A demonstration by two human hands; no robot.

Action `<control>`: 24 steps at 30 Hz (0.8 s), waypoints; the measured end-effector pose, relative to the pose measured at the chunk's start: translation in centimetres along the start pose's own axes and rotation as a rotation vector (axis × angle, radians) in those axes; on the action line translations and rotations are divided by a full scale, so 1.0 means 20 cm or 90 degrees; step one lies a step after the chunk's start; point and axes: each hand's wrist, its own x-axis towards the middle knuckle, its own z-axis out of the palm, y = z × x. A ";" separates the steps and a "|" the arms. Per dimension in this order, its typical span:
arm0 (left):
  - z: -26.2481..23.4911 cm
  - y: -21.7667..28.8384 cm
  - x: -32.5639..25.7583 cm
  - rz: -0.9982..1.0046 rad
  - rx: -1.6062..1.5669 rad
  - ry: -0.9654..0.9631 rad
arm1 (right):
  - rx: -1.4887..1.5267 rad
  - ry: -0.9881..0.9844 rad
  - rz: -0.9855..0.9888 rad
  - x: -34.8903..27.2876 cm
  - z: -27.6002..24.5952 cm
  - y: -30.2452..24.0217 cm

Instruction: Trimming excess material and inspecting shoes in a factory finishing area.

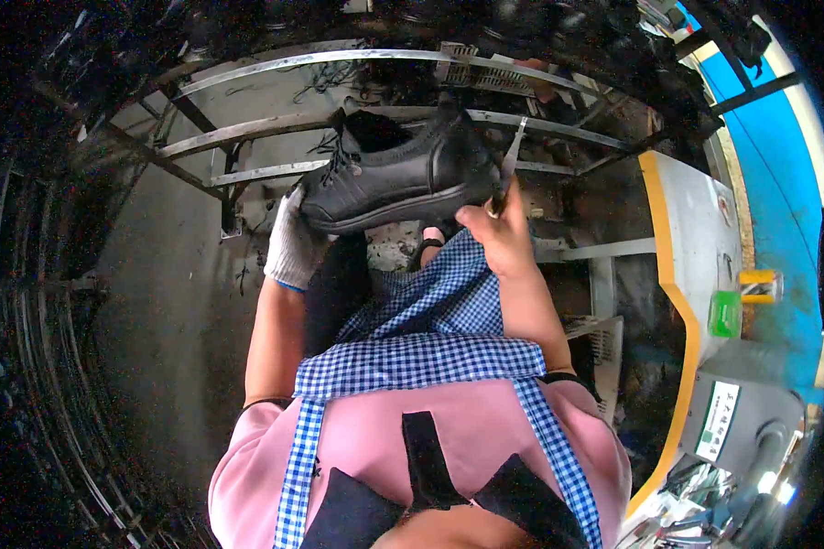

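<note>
A black lace-up shoe (394, 169) is held up in front of me, its sole down, its toe to the left and its heel to the right. My left hand (293, 240), in a white knitted glove, grips the toe end. At the heel, my bare right hand (504, 233) has its thumb against the sole's edge; the fingers behind are partly hidden. A slim, pointed metal tool (514, 151) also sits in that hand, its tip upward. Whether it is tweezers or a blade I cannot tell.
Beyond the shoe runs a metal rack (311, 59) with several rails, dark items massed above it. On the right stands a white table (696, 206) with a yellow edge. A green container (725, 313) and a grey machine (740, 403) are there. A blue checked apron (421, 361) covers my front.
</note>
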 end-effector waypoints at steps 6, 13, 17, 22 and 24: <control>0.01 0.01 0.00 -0.074 0.004 0.055 | -0.159 -0.015 -0.073 0.08 -0.05 0.00; 0.09 0.14 0.00 0.155 0.064 -0.015 | -0.135 -0.152 0.079 0.12 -0.11 -0.17; 0.04 0.15 0.01 0.224 0.186 0.007 | -0.135 -0.181 0.047 0.11 -0.08 -0.18; -0.04 0.07 0.03 0.282 0.256 -0.152 | -0.141 -0.091 0.074 0.02 -0.03 -0.45; 0.01 0.04 0.04 0.043 -0.155 -0.085 | -0.244 -0.058 -0.070 0.03 -0.09 -0.53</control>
